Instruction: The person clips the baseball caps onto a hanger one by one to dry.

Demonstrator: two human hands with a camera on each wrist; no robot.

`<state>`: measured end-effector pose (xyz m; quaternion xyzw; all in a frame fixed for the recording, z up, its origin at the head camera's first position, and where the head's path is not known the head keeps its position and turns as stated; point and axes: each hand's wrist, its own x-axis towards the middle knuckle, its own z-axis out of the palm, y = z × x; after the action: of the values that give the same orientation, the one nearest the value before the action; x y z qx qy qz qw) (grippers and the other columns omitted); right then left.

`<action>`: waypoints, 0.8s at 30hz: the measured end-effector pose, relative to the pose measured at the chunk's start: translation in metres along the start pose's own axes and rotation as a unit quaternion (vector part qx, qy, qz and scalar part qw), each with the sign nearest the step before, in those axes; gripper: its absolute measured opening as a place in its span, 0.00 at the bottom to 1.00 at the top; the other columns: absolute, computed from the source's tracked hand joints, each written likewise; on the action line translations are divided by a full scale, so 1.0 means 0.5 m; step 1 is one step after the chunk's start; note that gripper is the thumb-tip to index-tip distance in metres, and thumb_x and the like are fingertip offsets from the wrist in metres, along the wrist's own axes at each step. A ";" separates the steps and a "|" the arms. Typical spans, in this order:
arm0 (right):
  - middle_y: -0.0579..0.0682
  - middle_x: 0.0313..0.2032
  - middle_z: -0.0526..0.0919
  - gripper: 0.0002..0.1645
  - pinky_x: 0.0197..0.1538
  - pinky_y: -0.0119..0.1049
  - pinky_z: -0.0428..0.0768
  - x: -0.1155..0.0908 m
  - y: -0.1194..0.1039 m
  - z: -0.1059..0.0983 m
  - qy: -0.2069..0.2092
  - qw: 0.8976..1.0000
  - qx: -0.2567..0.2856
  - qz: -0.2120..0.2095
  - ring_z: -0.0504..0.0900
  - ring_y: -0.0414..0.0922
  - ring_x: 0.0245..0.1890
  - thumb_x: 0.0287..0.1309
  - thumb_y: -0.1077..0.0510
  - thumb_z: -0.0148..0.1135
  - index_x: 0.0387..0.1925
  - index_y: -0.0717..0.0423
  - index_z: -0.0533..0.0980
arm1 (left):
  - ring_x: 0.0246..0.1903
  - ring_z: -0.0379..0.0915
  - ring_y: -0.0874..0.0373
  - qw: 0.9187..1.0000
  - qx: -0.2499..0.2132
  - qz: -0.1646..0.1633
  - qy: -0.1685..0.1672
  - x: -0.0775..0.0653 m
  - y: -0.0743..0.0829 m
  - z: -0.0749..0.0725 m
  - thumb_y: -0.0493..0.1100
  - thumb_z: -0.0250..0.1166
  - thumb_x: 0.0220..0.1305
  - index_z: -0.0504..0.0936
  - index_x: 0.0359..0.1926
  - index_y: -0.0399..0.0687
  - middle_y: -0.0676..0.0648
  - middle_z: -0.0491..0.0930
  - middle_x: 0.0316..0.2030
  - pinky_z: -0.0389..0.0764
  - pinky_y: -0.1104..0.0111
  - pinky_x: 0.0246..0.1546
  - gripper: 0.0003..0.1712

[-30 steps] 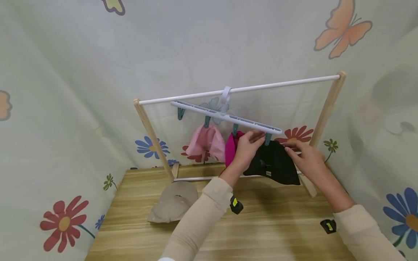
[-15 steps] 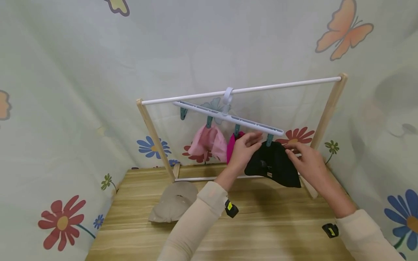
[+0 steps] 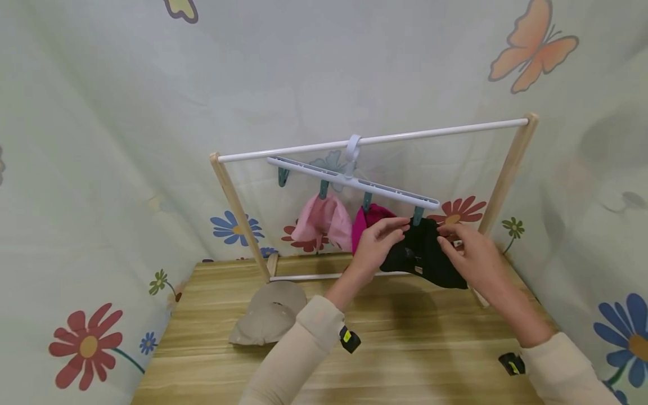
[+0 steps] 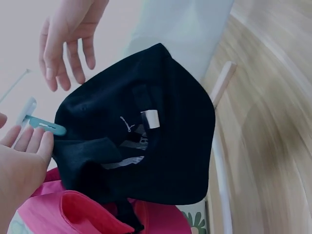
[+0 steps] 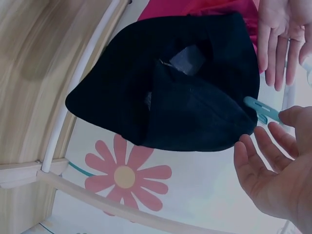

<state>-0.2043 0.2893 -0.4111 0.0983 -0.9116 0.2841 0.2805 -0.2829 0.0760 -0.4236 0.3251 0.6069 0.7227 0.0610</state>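
Note:
A black cap (image 3: 425, 253) hangs from the rightmost green clip (image 3: 418, 216) of a white hanger (image 3: 349, 181), its inside and a small white label facing the wrist cameras. My left hand (image 3: 376, 244) is at the cap's left side, its fingers extended close to the clip in the left wrist view. On the other side is my right hand (image 3: 476, 256), with loosely bent fingers beside the cap's clipped edge; the right wrist view shows nothing pinched in them. Behind the left hand hangs a magenta cap (image 3: 359, 228), and further left a light pink hat (image 3: 321, 216), each on its own clip.
The hanger hooks over the white rail (image 3: 430, 134) of a wooden-sided rack (image 3: 240, 219). Its leftmost clip (image 3: 283, 176) holds nothing. A beige cap (image 3: 273, 312) lies on the wooden table (image 3: 405, 360), left of my left forearm. A patterned cloth wall stands behind.
My left hand has dropped slightly from beside the clip, showing more of the magenta cap. The right hand has shifted a little leftward. The black cap stays hanging on its clip.

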 end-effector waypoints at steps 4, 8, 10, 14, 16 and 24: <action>0.61 0.45 0.85 0.16 0.42 0.57 0.85 -0.009 -0.007 0.012 -0.008 1.000 -0.001 -0.007 0.85 0.56 0.42 0.67 0.62 0.64 0.54 0.64 0.79 | 0.63 0.75 0.45 1.000 0.010 0.009 -0.025 -0.020 -0.011 -0.004 0.37 0.54 0.78 0.77 0.63 0.36 0.38 0.78 0.62 0.77 0.63 0.62 0.18; 0.61 0.44 0.85 0.15 0.43 0.55 0.85 -0.019 -0.016 0.026 -0.024 1.000 0.005 -0.017 0.85 0.55 0.42 0.67 0.63 0.64 0.53 0.65 0.79 | 0.63 0.75 0.44 0.998 0.029 0.006 -0.053 -0.046 -0.024 -0.010 0.39 0.51 0.80 0.77 0.63 0.37 0.36 0.77 0.62 0.77 0.61 0.62 0.18; 0.60 0.44 0.85 0.14 0.43 0.55 0.85 -0.024 -0.018 0.033 -0.027 0.999 0.007 -0.023 0.85 0.55 0.42 0.68 0.63 0.64 0.52 0.65 0.79 | 0.62 0.75 0.43 0.997 0.043 0.003 -0.063 -0.060 -0.030 -0.014 0.40 0.50 0.81 0.78 0.63 0.39 0.36 0.77 0.62 0.78 0.62 0.61 0.19; 0.60 0.45 0.85 0.14 0.44 0.55 0.86 -0.030 -0.019 0.043 -0.024 0.999 0.007 -0.022 0.85 0.56 0.43 0.67 0.62 0.64 0.52 0.64 0.79 | 0.61 0.75 0.41 0.995 0.073 -0.006 -0.072 -0.081 -0.043 -0.023 0.42 0.49 0.81 0.79 0.62 0.41 0.36 0.78 0.61 0.77 0.58 0.62 0.19; 0.60 0.45 0.84 0.14 0.44 0.55 0.85 -0.033 -0.019 0.046 -0.024 0.999 0.008 -0.021 0.85 0.56 0.43 0.67 0.63 0.64 0.51 0.64 0.79 | 0.60 0.76 0.42 0.993 0.091 -0.007 -0.073 -0.090 -0.050 -0.027 0.42 0.49 0.81 0.79 0.62 0.41 0.37 0.79 0.60 0.78 0.58 0.61 0.19; 0.61 0.46 0.84 0.15 0.45 0.55 0.85 -0.048 -0.016 0.062 -0.048 0.999 0.011 -0.005 0.84 0.56 0.44 0.68 0.61 0.64 0.52 0.64 0.80 | 0.58 0.78 0.59 0.971 0.214 0.025 -0.102 -0.128 -0.053 -0.042 0.45 0.50 0.81 0.80 0.63 0.46 0.49 0.82 0.59 0.78 0.71 0.57 0.20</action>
<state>-0.1957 0.2654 -0.4420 0.1200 -0.9204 0.2872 0.2365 -0.2526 0.0345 -0.4743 0.4175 0.7300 0.5402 0.0329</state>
